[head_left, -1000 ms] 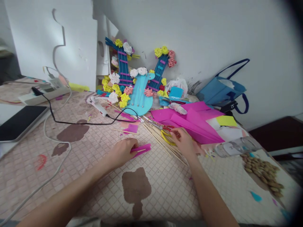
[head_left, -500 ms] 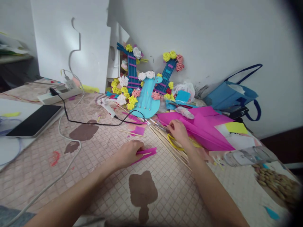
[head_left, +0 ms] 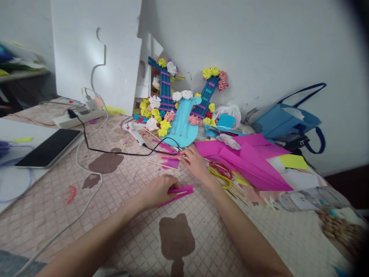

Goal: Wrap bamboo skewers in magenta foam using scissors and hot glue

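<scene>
My left hand [head_left: 161, 190] is closed on a magenta paper strip [head_left: 188, 189], with a thin wooden stick [head_left: 181, 192] lying along it, low over the tabletop. Farther back, my right hand [head_left: 194, 163] has its thumb and index fingertips together at the end of a narrow pink paper strip [head_left: 170, 158]. A magenta paper scrap [head_left: 170, 164] and a loose stick [head_left: 164, 166] lie beside those fingertips. Yellow-handled scissors [head_left: 220, 180] and a red handle [head_left: 226, 168] rest on a bundle of sticks [head_left: 238, 192], partly behind my right wrist.
A white glue gun [head_left: 135, 134] with a black cord lies behind the hands. Paper-flower decorations [head_left: 184, 119] lean at the wall. To the right are magenta sheets [head_left: 253, 161], a clear jar [head_left: 302, 201] and a blue bag [head_left: 276, 119]. A dark-screened device [head_left: 50, 148] and power strip [head_left: 77, 117] sit left.
My right hand has moved left from beside the scissors to the pink strips, leaving the handles in view. My left hand still holds its strip and stick. The view has shifted slightly.
</scene>
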`<state>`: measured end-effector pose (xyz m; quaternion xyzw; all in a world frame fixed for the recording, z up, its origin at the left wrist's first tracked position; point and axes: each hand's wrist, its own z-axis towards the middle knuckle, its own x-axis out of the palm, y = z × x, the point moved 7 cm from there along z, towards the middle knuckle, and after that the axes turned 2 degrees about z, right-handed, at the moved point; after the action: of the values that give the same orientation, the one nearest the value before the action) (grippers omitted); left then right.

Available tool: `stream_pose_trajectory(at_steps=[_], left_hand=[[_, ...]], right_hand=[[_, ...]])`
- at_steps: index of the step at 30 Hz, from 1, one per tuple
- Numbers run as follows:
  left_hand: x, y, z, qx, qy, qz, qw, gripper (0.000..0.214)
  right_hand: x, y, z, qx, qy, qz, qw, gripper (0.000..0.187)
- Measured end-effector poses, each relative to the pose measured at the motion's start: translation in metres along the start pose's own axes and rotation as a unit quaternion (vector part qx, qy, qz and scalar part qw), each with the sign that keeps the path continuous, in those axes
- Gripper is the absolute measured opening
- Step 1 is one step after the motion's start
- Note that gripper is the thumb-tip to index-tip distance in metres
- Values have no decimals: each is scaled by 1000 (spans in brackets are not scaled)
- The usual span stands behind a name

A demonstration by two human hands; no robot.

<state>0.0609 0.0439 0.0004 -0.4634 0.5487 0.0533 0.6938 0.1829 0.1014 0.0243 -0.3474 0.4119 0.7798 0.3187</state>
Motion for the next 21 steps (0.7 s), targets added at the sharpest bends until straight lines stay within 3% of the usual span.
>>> stream_pose_trajectory(at_steps=[5,8,10,13,16,18,21], left_hand=[[2,1,0,-1,0,28,1000,10],[4,1,0,-5,6,54,998,12],[4,0,0,-3,10,60,998,13],[4,0,0,-1,12,58,998,18],[2,3,1,-10,10,60,998,17],[0,4,2,-3,7,54,999,16],[-2,4,3,3,1,41,999,15]], right_hand=[[-53,1,-46,49,-63,21,997,11],[-87,-4,-95,89,-105,19,990,12],[-108,-16,-136,141,-169,19,975,11],[-132,-41,-204,255,-277,23,926,15],[-155,-61,-268,344,-422,10,839,23],[-171,-70,-297,359,-490,-6,794,33],[-196,-88,-316,351,-537,-48,766,50]])
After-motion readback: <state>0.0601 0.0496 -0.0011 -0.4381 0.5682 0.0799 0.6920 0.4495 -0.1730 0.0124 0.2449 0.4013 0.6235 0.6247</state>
